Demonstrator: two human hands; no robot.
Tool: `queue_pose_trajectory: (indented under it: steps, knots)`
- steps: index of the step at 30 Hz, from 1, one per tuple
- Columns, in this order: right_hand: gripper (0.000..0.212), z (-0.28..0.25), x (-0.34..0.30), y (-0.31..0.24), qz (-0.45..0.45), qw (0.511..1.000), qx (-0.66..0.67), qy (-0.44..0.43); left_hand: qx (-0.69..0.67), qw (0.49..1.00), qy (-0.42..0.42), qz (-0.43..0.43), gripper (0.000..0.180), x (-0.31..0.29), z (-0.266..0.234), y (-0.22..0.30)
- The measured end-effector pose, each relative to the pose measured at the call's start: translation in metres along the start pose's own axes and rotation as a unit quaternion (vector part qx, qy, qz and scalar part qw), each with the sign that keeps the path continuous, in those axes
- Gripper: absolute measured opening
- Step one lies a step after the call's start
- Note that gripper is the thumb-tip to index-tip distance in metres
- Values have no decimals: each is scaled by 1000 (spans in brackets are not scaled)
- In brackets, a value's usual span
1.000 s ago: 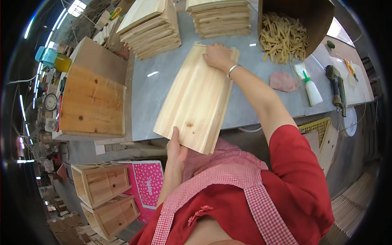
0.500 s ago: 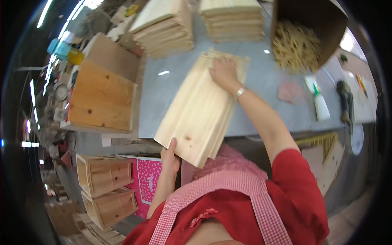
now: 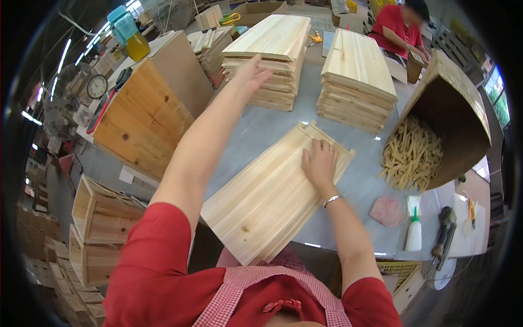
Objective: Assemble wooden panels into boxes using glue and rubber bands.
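Observation:
A pale wooden panel [image 3: 261, 201] lies aslant on the grey table, its near end past the front edge; another board edge shows beneath its right side. My right hand [image 3: 321, 163] rests on its far right part, fingers laid out on the wood. My left hand [image 3: 251, 75] is stretched far forward to the left stack of boards [image 3: 272, 38], fingers extended at its near left edge; whether it touches the wood I cannot tell. A second board stack [image 3: 359, 60] stands to the right of it.
A tipped cardboard box [image 3: 455, 120] with tan strips [image 3: 411, 150] lies at the right. Near it are a pink cloth [image 3: 387, 211], a glue bottle [image 3: 414, 234] and a dark power tool [image 3: 444, 231]. Wooden boxes [image 3: 106, 212] stand at left. A co-worker [image 3: 395, 30] sits at the far right.
My left hand has let go of the panel's near left corner and reached forward to the left stack. My right hand stays on the panel. The view has tilted up, bringing in the co-worker.

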State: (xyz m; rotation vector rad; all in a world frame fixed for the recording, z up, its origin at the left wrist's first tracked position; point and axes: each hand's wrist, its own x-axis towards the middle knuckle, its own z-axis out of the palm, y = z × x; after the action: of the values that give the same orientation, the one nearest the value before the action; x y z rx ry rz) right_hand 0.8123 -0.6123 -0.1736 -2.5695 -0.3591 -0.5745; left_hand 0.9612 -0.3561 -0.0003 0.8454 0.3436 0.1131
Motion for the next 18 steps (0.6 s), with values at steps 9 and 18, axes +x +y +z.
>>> queue_pose_trajectory:
  steps: [9, 18]
  knots:
    - [42, 0, 2, 1, -5, 1000, 7, 9, 23, 987, 157, 41, 27, 91, 35, -12]
    - [45, 27, 14, 39, -113, 993, -29, -11, -321, 935, -118, 92, 61, -88, -60, -48]
